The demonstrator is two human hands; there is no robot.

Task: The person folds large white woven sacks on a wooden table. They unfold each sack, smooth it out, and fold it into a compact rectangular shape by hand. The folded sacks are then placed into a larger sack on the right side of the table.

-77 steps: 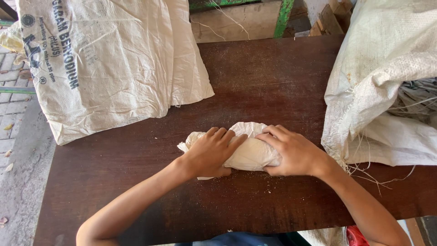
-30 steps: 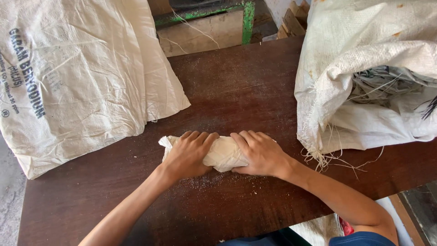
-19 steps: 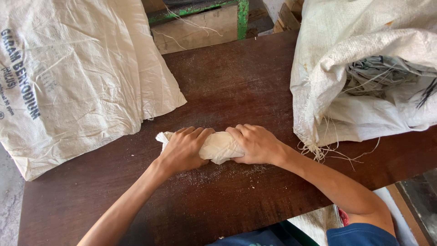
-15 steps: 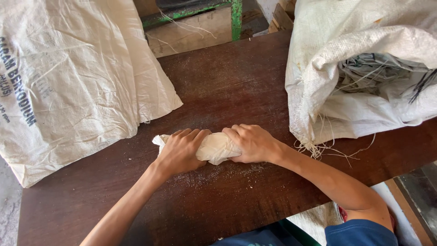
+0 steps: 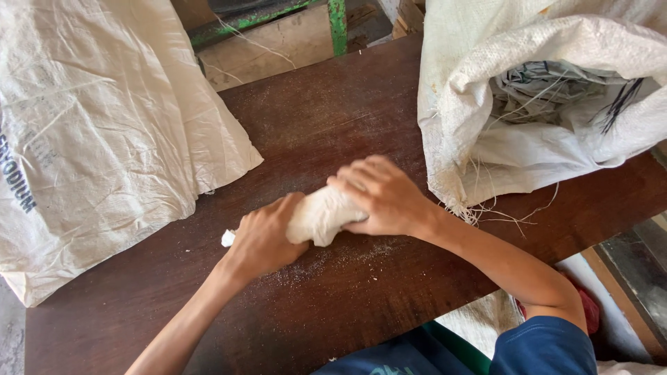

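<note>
A rolled-up white woven sack (image 5: 321, 215) lies on the dark wooden table (image 5: 347, 111), near its front middle. My left hand (image 5: 264, 236) presses on the roll's left end, where a small white corner sticks out. My right hand (image 5: 379, 194) wraps over the right end and grips it. The two hands nearly meet, so only the middle of the roll shows between them. Fine pale grit is scattered on the wood just below the roll.
A large flat white woven sack (image 5: 90, 139) with dark print covers the table's left side. An open white sack (image 5: 549, 97) holding folded sacks stands at the right, with loose threads trailing from it. Beyond the table's far edge stands a green-painted frame (image 5: 338, 21).
The roll has become tighter and shorter, and my hands have drawn closer together on it. The view has swung, so the left sack sits nearer the frame edge.
</note>
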